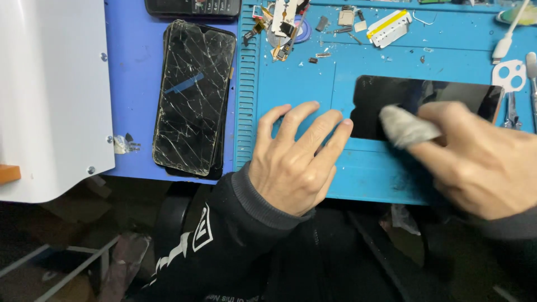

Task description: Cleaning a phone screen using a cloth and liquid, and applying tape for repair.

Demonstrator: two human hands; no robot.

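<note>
A dark phone screen (447, 95) lies flat on the blue work mat (302, 84). My right hand (481, 162) presses a grey cloth (405, 127), wrapped round a finger, onto the screen's near left part. My left hand (296, 162) lies flat on the mat with fingers spread, its fingertips touching the screen's left edge. Both sleeves are dark.
A cracked black screen (193, 98) lies on a stack at the left, beside a white machine casing (53, 95). Small parts, flex cables and a roll of tape (285, 25) crowd the mat's far edge. A white cable (506, 42) and tweezers (531, 72) sit at the right.
</note>
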